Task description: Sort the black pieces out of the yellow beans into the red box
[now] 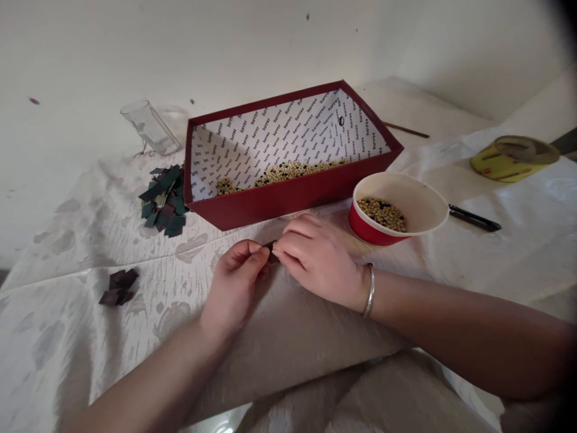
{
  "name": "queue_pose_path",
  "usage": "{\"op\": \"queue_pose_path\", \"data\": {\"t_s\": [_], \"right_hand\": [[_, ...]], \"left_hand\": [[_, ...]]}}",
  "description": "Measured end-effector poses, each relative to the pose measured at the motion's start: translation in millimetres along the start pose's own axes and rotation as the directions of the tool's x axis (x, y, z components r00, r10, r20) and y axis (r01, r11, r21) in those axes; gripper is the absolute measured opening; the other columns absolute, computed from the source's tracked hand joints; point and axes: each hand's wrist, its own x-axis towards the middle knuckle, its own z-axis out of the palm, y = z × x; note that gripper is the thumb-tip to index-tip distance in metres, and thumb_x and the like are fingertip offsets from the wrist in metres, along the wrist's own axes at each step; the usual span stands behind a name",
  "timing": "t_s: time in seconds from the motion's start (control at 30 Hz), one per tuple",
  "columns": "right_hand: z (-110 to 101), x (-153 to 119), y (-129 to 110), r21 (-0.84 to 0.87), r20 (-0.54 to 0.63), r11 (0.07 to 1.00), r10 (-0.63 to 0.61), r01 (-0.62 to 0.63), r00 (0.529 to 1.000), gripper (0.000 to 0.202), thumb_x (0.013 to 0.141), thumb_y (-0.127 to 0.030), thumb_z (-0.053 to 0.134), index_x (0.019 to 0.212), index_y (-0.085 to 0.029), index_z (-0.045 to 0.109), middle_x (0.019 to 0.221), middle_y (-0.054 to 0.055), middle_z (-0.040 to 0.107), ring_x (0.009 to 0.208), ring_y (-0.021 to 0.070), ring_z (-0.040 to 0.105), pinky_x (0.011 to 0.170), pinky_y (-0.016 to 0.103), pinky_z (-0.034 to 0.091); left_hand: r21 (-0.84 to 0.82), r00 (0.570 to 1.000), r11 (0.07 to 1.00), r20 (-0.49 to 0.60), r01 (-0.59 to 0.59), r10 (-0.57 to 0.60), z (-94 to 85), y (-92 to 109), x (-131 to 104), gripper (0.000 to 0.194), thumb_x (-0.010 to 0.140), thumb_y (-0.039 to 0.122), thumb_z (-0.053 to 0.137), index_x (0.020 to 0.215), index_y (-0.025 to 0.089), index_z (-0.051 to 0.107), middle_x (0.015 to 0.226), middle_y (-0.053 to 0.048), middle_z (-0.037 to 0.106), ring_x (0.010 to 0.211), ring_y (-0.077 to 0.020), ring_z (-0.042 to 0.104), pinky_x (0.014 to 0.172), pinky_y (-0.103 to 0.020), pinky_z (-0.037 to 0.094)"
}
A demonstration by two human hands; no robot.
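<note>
Between the fingertips of both hands is a small dark piece (271, 245), mostly hidden, that looks like the dark cut pieces lying about. My left hand (237, 276) pinches its near side with thumb and forefinger. From the right, my right hand (315, 255) closes its fingertips on the same piece. Just beyond the hands stands a dark red box (279, 201) with a printed white lining and yellow and black beads inside. A red paper bowl (374, 233) holding similar beads stands right of my right hand.
Dark green pieces (164, 198) are heaped left of the box, and a few dark purple pieces (118, 287) lie nearer. A tilted glass (151, 129) is behind. At right are a black pen-like object (475, 218), a yellow round container (505, 162) and a thin brown stick (408, 129).
</note>
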Motion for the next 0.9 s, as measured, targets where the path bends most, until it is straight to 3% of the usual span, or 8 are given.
{"op": "queue_pose_path", "data": {"t_s": [0.1,0.27,0.4,0.5,0.63,0.77,0.9], "right_hand": [[-1,-1,0,-0.021,0.009,0.999,-0.047,0.047,0.999,0.025,0.094,-0.02,0.051,0.073,-0.017,0.063,0.079,0.004,0.059,0.081,0.0183,0.05,0.076,0.032,0.042],[-2,-1,2,-0.022,0.017,0.999,0.025,-0.025,1.0,0.024,0.094,-0.02,0.051,0.074,-0.016,0.064,0.08,0.005,0.06,0.083,0.0185,0.051,0.077,0.032,0.043],[0,-2,-1,-0.041,0.027,0.997,-0.065,0.066,0.998,0.026,0.095,-0.02,0.05,0.073,-0.018,0.063,0.079,0.004,0.059,0.081,0.0188,0.049,0.076,0.033,0.042],[-3,-1,1,-0.032,0.035,0.999,-0.032,0.034,0.999,0.024,0.095,-0.02,0.049,0.075,-0.018,0.063,0.081,0.005,0.06,0.083,0.019,0.051,0.075,0.033,0.044],[-17,3,6,0.051,-0.136,0.999,0.023,-0.017,0.99,0.016,0.094,-0.019,0.052,0.081,-0.019,0.061,0.085,0.004,0.062,0.084,0.0179,0.055,0.078,0.033,0.047],[-42,6,16,0.036,-0.449,0.999,0.042,-0.029,0.893,0.012,0.087,-0.012,0.058,0.082,-0.023,0.057,0.079,0.001,0.062,0.082,0.0178,0.058,0.078,0.035,0.047],[-63,6,33,0.036,-0.719,0.981,0.157,-0.19,0.677,0.013,0.084,-0.011,0.058,0.083,-0.024,0.056,0.081,0.002,0.056,0.079,0.0185,0.057,0.07,0.034,0.046]], "left_hand": [[-0.011,1.0,1.0,0.006,0.003,-0.003,-0.3,-1,0,0.02,0.08,0.025,0.066,0.064,0.017,0.058,0.057,0.003,0.051,0.058,-0.0091,0.041,0.057,-0.023,0.033],[-0.003,1.0,1.0,-0.005,0.002,-0.002,1.1,0,0,0.021,0.079,0.026,0.066,0.062,0.017,0.059,0.057,0.003,0.053,0.057,-0.0093,0.042,0.056,-0.023,0.033],[-0.028,1.0,1.0,-0.004,0.006,-0.006,2.0,2,-1,0.02,0.078,0.024,0.067,0.061,0.017,0.058,0.055,0.004,0.05,0.056,-0.0091,0.04,0.056,-0.023,0.032],[-0.036,1.0,0.999,-0.013,0.011,-0.011,3.3,4,-1,0.02,0.077,0.023,0.067,0.06,0.017,0.058,0.055,0.003,0.051,0.055,-0.0094,0.042,0.056,-0.023,0.033],[-0.039,1.0,0.999,-0.029,0.009,-0.01,3.4,3,0,0.019,0.077,0.023,0.066,0.061,0.017,0.059,0.055,0.002,0.053,0.054,-0.0093,0.043,0.055,-0.023,0.033],[-0.099,0.999,0.995,-0.034,0.024,-0.027,0.6,0,3,0.018,0.078,0.022,0.066,0.062,0.018,0.058,0.058,0.002,0.056,0.054,-0.0089,0.045,0.055,-0.022,0.035],[-0.139,0.997,0.99,-0.06,0.033,-0.041,-0.5,-1,5,0.014,0.077,0.021,0.067,0.065,0.018,0.06,0.058,0.002,0.057,0.054,-0.009,0.047,0.054,-0.021,0.036]]}}
